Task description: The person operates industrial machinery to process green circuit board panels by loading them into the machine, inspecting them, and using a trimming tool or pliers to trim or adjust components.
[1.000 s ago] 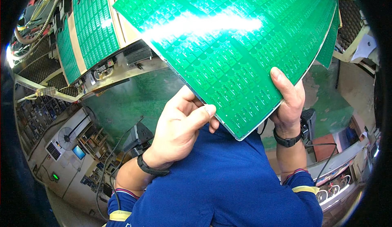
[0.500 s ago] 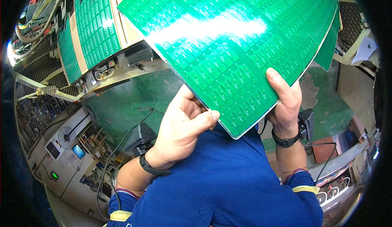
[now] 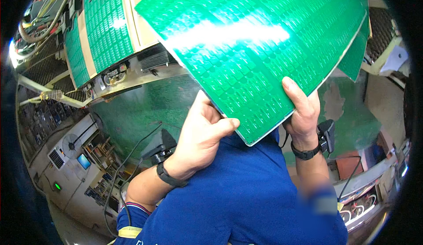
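Observation:
A large green printed circuit board panel (image 3: 264, 82), covered in rows of small repeated patterns, slants up and away from my chest with a bright glare across it. My left hand (image 3: 205, 132) grips its left edge near the close corner, thumb pressed on the rim and fingers tucked mostly underneath. On the right edge my right hand (image 3: 303, 110) is closed, its thumb lying flat on the top face and the other fingers hidden below. Whether it is a single panel or a stack cannot be told. Part of another green panel (image 3: 356, 53) shows below its right side.
At the upper left, green panels (image 3: 105, 25) lie beside tan strips (image 3: 132, 11) on a machine with a pale frame (image 3: 66, 97). Cables and a ribbed hose (image 3: 33, 38) hang there. A green floor (image 3: 145, 104) is below. Far left stand a fan (image 3: 72, 143) and a screen (image 3: 83, 161).
The panel has turned slightly; its far left corner has shifted right and its near corner a little up and left. My left hand moved slightly right, my right hand slightly left, both still gripping.

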Demonstrator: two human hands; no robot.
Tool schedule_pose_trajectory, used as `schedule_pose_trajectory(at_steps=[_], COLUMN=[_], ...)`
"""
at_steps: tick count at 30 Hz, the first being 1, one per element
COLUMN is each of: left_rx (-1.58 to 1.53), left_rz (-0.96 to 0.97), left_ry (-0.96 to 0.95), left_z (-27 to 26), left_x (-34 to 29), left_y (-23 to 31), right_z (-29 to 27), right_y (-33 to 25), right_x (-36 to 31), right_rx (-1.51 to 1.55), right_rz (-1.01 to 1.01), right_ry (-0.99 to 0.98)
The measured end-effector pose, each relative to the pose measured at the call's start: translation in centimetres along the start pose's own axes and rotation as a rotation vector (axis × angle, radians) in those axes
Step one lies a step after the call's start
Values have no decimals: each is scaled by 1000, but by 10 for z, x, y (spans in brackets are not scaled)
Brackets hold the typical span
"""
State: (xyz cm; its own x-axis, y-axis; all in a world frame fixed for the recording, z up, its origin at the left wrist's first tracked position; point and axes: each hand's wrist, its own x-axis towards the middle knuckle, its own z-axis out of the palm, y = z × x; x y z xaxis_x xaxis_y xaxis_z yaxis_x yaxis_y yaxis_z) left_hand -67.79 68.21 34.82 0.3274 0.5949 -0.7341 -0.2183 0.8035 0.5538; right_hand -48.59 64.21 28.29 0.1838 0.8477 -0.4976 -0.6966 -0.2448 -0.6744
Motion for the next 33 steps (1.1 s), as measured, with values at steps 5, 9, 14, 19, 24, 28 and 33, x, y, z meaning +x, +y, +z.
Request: schedule_pose_trajectory(at_steps=[5, 9, 14, 19, 24, 28, 33], left_rx=[17, -2, 47, 36, 46, 116, 395], left_rz=[178, 250, 141, 149, 174, 240, 255], left_ry=[-23, -121, -14, 115, 200, 278, 33], left_z=[7, 3, -30, -68, -87, -93, -109], left_x=[14, 47, 84, 104, 141, 163, 142], left_y=[-16, -24, -38, -64, -89, -99, -120], right_z=[-6, -20, -27, -33, -66, -66, -144], right_y=[7, 17, 46, 68, 72, 48, 60], right_x=[2, 27, 55, 65, 59, 26, -29], right_rx=[-71, 36, -22, -223, -402, -765, -862], right_rz=[-19, 49, 109, 344, 384, 243, -20], right_ry=[110, 133, 41, 54, -9, -100, 93])
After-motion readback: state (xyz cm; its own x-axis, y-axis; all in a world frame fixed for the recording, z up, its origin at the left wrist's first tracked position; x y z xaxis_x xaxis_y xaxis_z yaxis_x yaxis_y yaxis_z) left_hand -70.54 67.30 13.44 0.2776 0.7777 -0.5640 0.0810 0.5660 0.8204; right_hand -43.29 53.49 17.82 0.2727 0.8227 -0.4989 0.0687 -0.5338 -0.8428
